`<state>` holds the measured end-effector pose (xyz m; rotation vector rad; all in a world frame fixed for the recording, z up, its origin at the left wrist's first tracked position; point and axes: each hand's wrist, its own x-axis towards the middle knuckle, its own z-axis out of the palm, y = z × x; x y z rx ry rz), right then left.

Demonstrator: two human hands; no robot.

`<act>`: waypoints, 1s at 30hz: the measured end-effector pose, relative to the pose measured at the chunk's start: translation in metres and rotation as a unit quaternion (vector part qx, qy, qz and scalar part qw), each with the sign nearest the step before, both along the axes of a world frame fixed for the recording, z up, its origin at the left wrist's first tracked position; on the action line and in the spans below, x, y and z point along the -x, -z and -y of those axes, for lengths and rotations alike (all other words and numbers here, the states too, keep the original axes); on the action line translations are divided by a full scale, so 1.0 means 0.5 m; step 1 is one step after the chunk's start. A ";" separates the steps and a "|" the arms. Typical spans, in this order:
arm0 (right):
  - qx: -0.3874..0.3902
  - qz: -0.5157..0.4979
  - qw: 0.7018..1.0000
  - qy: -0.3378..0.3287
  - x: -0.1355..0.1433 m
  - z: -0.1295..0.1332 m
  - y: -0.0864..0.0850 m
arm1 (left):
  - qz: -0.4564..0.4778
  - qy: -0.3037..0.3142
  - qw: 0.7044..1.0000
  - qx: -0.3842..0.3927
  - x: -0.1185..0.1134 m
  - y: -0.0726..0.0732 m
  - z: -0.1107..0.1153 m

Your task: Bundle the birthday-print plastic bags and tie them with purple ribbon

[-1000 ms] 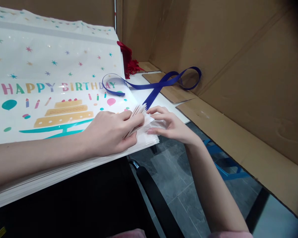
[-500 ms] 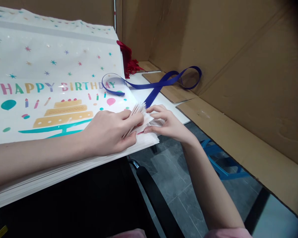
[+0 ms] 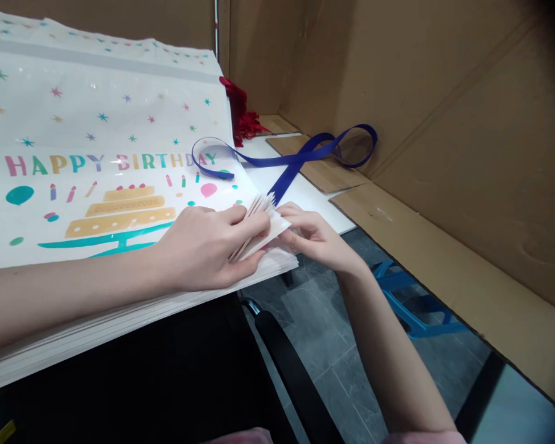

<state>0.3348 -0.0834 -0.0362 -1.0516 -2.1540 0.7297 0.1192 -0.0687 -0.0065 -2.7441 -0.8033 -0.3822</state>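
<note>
Head view: gripping a fan of corners in the left hand, over the sheets stacked on the worktop. Curling the right hand at the fan's tip, with thumb and fingers closer together than half a second ago; cannot tell whether pinching. Same ribbon loops beyond.

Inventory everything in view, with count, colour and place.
Sheets: one stack, printed white, left
Ribbon: one, blue, centre
Fringed thing: one, red, upper centre
Cardboard: several pieces, brown, back and right
Table: one, white, centre
Floor: one, grey, lower centre
Armrest: one, black, lower centre
Post: one, black, lower right
Frame: one, blue, lower right
Strip: one, yellow, lower left
Clothing: two patches, pink, bottom
Left hand: one, bare, gripping sheets
Right hand: one, bare, at sheets' edge
</note>
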 end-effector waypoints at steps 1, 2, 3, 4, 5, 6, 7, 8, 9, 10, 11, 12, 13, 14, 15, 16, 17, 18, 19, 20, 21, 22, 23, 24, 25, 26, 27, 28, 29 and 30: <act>0.003 -0.012 1.000 -0.014 -0.001 0.000 -0.003 | 0.001 0.002 1.000 -0.006 0.000 0.001 0.001; 0.003 -0.018 1.000 -0.022 -0.001 0.001 -0.005 | 0.000 0.002 1.000 -0.013 0.000 0.003 0.001; 0.000 -0.019 0.999 -0.026 -0.001 0.001 -0.007 | -0.001 0.000 1.000 -0.019 0.000 0.004 0.003; -0.003 -0.016 0.999 -0.027 -0.001 0.002 -0.008 | -0.004 -0.003 1.000 -0.024 0.000 0.005 0.004; -0.006 -0.009 1.000 -0.026 -0.001 0.003 -0.009 | -0.009 -0.008 1.000 -0.028 -0.001 0.005 0.006; -0.008 -0.001 1.000 -0.023 -0.001 0.004 -0.010 | -0.016 -0.015 0.999 -0.029 -0.002 0.004 0.008; -0.009 0.008 1.000 -0.019 -0.001 0.005 -0.010 | -0.024 -0.021 0.999 -0.027 -0.004 0.003 0.009; -0.009 0.016 1.000 -0.015 -0.002 0.005 -0.009 | -0.034 -0.025 0.999 -0.023 -0.005 0.001 0.010; -0.009 0.023 1.000 -0.011 -0.004 0.006 -0.008 | -0.042 -0.028 0.999 -0.017 -0.006 -0.001 0.011; -0.010 0.031 0.999 -0.010 -0.007 0.005 -0.007 | -0.048 -0.030 0.998 -0.012 -0.007 -0.002 0.012; -0.011 0.040 0.999 -0.011 -0.010 0.004 -0.006 | -0.052 -0.031 0.998 -0.007 -0.007 -0.003 0.012; -0.012 0.050 0.999 -0.014 -0.014 0.003 -0.004 | -0.053 -0.031 0.998 -0.005 -0.007 -0.004 0.011; -0.011 0.061 0.998 -0.016 -0.017 0.001 -0.003 | -0.052 -0.031 0.998 -0.006 -0.007 -0.003 0.011; -0.008 0.073 0.997 -0.018 -0.021 -0.001 -0.001 | -0.050 -0.030 0.998 -0.008 -0.007 -0.003 0.011; -0.005 0.084 0.996 -0.019 -0.024 -0.003 0.000 | -0.048 -0.030 0.998 -0.011 -0.006 -0.002 0.010; -0.004 0.093 0.996 -0.018 -0.026 -0.005 0.001 | -0.047 -0.029 0.998 -0.013 -0.006 -0.001 0.010; -0.005 0.099 0.995 -0.016 -0.027 -0.008 0.002 | -0.046 -0.028 0.998 -0.015 -0.006 0.000 0.010; -0.009 0.103 0.995 -0.014 -0.027 -0.010 0.003 | -0.044 -0.028 0.999 -0.016 -0.006 0.001 0.010; -0.014 0.105 0.994 -0.011 -0.025 -0.012 0.003 | -0.041 -0.027 0.999 -0.016 -0.006 0.001 0.010; -0.019 0.106 0.994 -0.008 -0.023 -0.013 0.003 | -0.039 -0.027 0.999 -0.016 -0.006 0.002 0.010; -0.023 0.105 0.994 -0.005 -0.021 -0.014 0.004 | -0.037 -0.026 0.999 -0.014 -0.006 0.002 0.010; -0.026 0.103 0.994 -0.002 -0.018 -0.015 0.004 | -0.036 -0.025 0.999 -0.011 -0.006 0.002 0.010; -0.028 0.100 0.995 0.001 -0.016 -0.016 0.005 | -0.036 -0.025 0.999 -0.009 -0.006 0.003 0.010; -0.029 0.096 0.995 0.005 -0.014 -0.016 0.006 | -0.035 -0.025 0.999 -0.007 -0.006 0.003 0.010; -0.031 0.092 0.995 0.007 -0.013 -0.016 0.007 | -0.035 -0.024 0.999 -0.008 -0.006 0.003 0.009; -0.031 0.090 0.995 0.009 -0.012 -0.016 0.008 | -0.035 -0.022 0.999 -0.011 -0.005 0.004 0.009; -0.032 0.089 0.995 0.012 -0.012 -0.016 0.010 | -0.035 -0.020 0.999 -0.016 -0.005 0.005 0.009; -0.032 0.091 0.995 0.014 -0.011 -0.015 0.011 | -0.035 -0.018 0.999 -0.022 -0.005 0.005 0.008; -0.033 0.093 0.995 0.016 -0.010 -0.015 0.012 | -0.036 -0.017 0.999 -0.027 -0.005 0.005 0.008; -0.036 0.094 0.995 0.022 -0.009 -0.014 0.014 | -0.037 -0.016 0.999 -0.031 -0.005 0.006 0.007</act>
